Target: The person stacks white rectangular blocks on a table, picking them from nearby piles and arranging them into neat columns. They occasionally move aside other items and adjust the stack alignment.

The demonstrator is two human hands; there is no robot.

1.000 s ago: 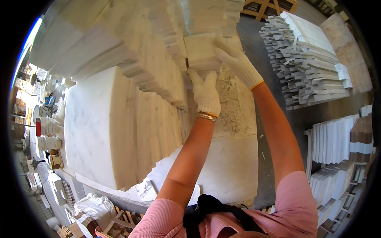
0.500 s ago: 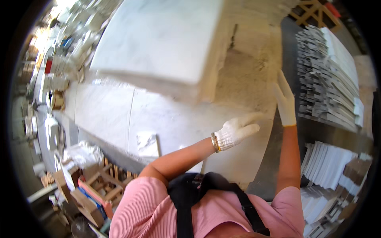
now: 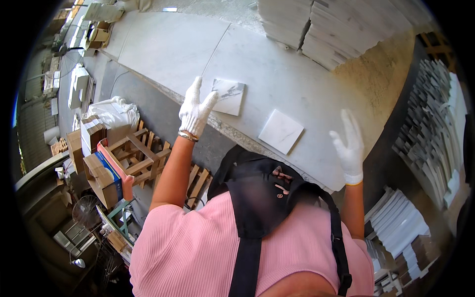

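Two square white marble tiles lie flat and apart on a broad pale stone table (image 3: 173, 37). One tile (image 3: 229, 97) carries grey veins; the other tile (image 3: 281, 131) is plainer and closer to me. My left hand (image 3: 196, 109), in a white knit glove, is beside the veined tile with its thumb spread from the fingers, holding nothing. To the right of the plainer tile is my right hand (image 3: 350, 146), gloved alike, its fingers stretched out and nothing in them. Whether either hand touches the tabletop I cannot tell.
Stacked white slabs (image 3: 346, 34) stand at the table's far side. At the right are piles of thin stone strips (image 3: 425, 119) and more white pieces (image 3: 398, 213). Wooden crates (image 3: 143, 158), a cardboard box (image 3: 101, 183) and a fan (image 3: 88, 210) stand at the left.
My hands have moved apart, the left one toward the table's near edge. The view has shifted, so the large slab stack sits farther off, and a second tile now shows.
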